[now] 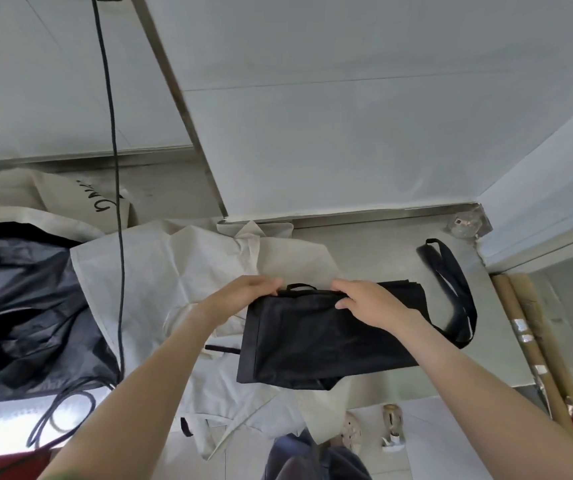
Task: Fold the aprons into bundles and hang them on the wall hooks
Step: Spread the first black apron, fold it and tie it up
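we see folded black apron (326,341) centre frame, on beige apron (160,271) and steel counter (399,247) | left hand (247,289) pinches its top edge | right hand (364,299) grips same edge, thumb on cloth | black strap (451,282) trails right | crumpled black apron heap (28,306) left edge | cable (112,168) hangs upper left

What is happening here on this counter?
A person is folding a black apron on the steel counter. The left hand and the right hand both hold its far edge. Its strap trails off to the right. More black aprons lie in a crumpled pile at the left.
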A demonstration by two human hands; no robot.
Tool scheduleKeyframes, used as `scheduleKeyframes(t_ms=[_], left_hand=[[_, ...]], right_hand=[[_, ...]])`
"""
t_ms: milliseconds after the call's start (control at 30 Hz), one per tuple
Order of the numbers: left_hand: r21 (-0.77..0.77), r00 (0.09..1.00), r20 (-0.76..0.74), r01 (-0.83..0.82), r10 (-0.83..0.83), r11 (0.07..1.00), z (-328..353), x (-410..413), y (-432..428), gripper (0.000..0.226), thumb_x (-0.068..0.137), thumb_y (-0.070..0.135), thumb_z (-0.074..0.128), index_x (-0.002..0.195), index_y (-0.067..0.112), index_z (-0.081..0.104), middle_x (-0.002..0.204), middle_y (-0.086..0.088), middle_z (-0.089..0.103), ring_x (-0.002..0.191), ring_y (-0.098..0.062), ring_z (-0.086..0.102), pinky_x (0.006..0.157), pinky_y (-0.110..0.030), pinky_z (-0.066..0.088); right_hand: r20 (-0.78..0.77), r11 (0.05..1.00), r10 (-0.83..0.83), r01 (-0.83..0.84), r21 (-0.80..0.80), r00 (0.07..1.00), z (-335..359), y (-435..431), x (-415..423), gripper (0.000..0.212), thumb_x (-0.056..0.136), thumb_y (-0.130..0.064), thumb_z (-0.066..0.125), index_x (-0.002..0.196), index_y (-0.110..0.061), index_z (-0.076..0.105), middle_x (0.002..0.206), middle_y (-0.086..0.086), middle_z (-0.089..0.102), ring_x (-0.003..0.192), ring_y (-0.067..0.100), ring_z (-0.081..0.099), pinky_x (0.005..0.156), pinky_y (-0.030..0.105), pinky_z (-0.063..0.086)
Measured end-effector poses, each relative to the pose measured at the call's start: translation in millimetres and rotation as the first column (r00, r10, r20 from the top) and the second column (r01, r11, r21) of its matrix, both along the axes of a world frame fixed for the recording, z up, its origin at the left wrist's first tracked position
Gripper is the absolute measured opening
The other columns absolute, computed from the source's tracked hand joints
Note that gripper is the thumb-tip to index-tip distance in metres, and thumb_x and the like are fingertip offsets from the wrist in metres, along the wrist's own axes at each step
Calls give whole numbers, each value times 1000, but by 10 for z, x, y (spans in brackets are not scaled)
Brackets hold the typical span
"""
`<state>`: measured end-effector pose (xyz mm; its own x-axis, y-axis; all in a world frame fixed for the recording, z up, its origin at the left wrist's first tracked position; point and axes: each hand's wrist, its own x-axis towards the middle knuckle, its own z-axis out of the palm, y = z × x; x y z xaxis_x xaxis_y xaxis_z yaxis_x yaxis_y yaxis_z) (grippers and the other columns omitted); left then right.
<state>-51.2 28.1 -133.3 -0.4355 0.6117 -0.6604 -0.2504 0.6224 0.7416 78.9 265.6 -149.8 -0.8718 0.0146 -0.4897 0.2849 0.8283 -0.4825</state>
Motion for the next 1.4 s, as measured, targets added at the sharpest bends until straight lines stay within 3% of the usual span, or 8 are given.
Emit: scheduleKeyframes(t_ms=[100, 233, 467, 633, 933, 1100, 1233, 1400], left_hand=[[-84, 966, -192, 157, -171, 984, 28, -43, 49, 41, 84, 54, 63, 61, 23, 48, 82, 13, 61, 83, -11, 53, 77, -23, 36], [-39, 894, -394, 216, -213, 976, 154, -36, 150, 44, 80, 33, 76, 58, 15, 41, 115, 22, 61, 123, 8, 43, 91, -8, 31], [-27, 631, -698, 450, -340, 892, 399, 61, 314, 52, 77, 37, 76, 50, 20, 36, 116, 14, 63, 127, 8, 39, 90, -7, 35], [-91, 595, -672, 525, -441, 846, 582, 145, 363, 48, 74, 51, 63, 57, 20, 31, 71, 2, 55, 62, -12, 47, 61, -27, 38], [-239, 796, -511, 231, -325, 943, 405, 62, 190, 24, 92, 25, 58, 83, 17, 39, 78, -3, 53, 70, -20, 56, 53, -23, 46], [-544, 719, -579, 11, -385, 839, 154, -130, -107, 27, 97, 24, 51, 111, 12, 32, 90, -11, 60, 80, -27, 56, 65, -34, 43], [-679, 649, -624, -175, -435, 713, 50, -172, -284, 34, 98, 24, 48, 124, 7, 33, 107, -14, 59, 98, -30, 57, 76, -37, 45], [-584, 284, -804, -215, -522, 783, -100, 60, -87, 69, 77, 10, 67, 139, 6, 36, 137, -21, 40, 121, -38, 44, 102, -46, 36]], right_hand=[[-51, 998, 41, -39, 39, 998, 82, 80, 88, 7, 97, -18, 49, 104, -19, 51, 95, -3, 62, 91, 21, 55, 77, 35, 46], [-84, 998, -61, 62, 8, 995, 177, 198, 176, 12, 97, -18, 49, 92, -28, 46, 90, -1, 63, 85, 20, 55, 79, 38, 48], [-96, 992, -106, 112, 63, 990, 267, 334, 364, 9, 98, -15, 48, 96, -15, 57, 85, -5, 55, 85, 20, 51, 79, 37, 44], [-151, 993, -88, 99, 69, 985, 347, 383, 408, 10, 97, -11, 50, 94, -12, 60, 85, 2, 60, 85, 21, 53, 81, 36, 45], [-223, 955, -103, 159, 250, 969, 305, 264, 398, 40, 96, -3, 41, 131, -20, 49, 123, -2, 54, 116, 16, 41, 101, 26, 22], [-209, 956, 79, -15, 293, 975, 41, 41, 525, 58, 99, -25, 39, 153, -28, 15, 158, -7, 20, 146, 14, 13, 117, 34, 7], [-50, 941, 139, -116, 318, 989, -288, -15, 657, 71, 85, -60, -10, 151, -35, -5, 161, -11, -5, 148, 11, -9, 117, 33, -7], [-74, 948, 69, -42, 315, 995, -501, 31, 704, 81, 70, -63, -37, 143, -34, -22, 157, -13, -14, 143, 6, -18, 116, 31, -13]])
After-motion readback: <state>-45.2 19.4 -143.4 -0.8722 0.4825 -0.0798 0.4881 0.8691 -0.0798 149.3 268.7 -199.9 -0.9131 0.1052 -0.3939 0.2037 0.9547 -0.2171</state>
